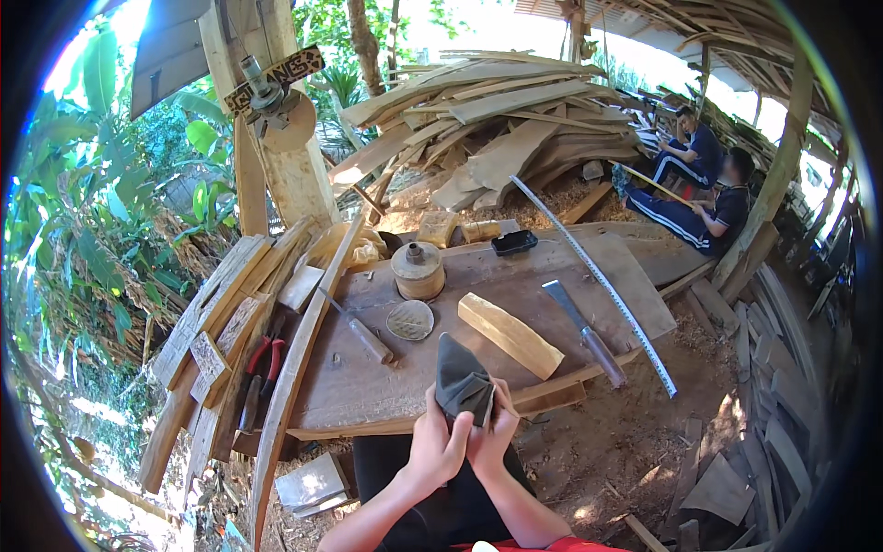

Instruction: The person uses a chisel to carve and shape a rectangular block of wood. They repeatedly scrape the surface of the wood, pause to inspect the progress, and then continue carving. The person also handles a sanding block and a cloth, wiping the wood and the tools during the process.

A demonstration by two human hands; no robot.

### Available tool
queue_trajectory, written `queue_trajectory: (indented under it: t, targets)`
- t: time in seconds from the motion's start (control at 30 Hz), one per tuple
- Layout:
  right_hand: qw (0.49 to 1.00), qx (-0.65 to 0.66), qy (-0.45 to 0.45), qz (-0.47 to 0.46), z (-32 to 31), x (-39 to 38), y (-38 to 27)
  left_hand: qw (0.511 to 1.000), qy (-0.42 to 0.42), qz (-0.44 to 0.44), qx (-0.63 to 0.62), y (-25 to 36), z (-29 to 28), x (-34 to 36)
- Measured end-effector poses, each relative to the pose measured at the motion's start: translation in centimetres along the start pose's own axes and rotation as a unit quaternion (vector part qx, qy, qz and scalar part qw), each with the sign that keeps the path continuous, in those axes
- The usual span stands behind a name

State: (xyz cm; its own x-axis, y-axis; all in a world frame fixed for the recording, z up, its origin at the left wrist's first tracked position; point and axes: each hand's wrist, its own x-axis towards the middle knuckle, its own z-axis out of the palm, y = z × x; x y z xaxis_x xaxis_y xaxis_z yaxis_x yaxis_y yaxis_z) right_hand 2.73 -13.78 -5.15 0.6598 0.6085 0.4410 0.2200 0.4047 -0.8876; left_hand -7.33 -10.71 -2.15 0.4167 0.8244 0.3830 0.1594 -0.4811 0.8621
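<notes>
A dark grey folded sheet [463, 382] with a pointed tip sits before me at the near side of the brown wooden bench [345, 396]. The left hand [434, 448] and right hand [493, 432] curl their fingers closed around its near end; its tip juts beyond them, left of a yellowish, rough-hewn wooden block [510, 336].

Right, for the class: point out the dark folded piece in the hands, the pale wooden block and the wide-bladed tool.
Dark folded piece [463, 379]: head view, middle of its surface.
Pale wooden block [508, 333]: head view, middle of its length.
Wide-bladed tool [586, 334]: head view, where blade meets handle.
</notes>
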Motion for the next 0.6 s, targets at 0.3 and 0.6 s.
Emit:
queue_trajectory:
  t: [0.3,0.6]
  targets:
    - [0.954,0.177,-0.196,0.142,-0.6,0.9,-1.8,0.974,-0.105,-0.194,-0.053,1.1,-3.4,0.9]
    - [0.984,0.048,-0.165,0.046,-0.5,-2.8,-2.1,0.993,0.030,-0.086,-0.079,-1.4,-2.3,0.3]
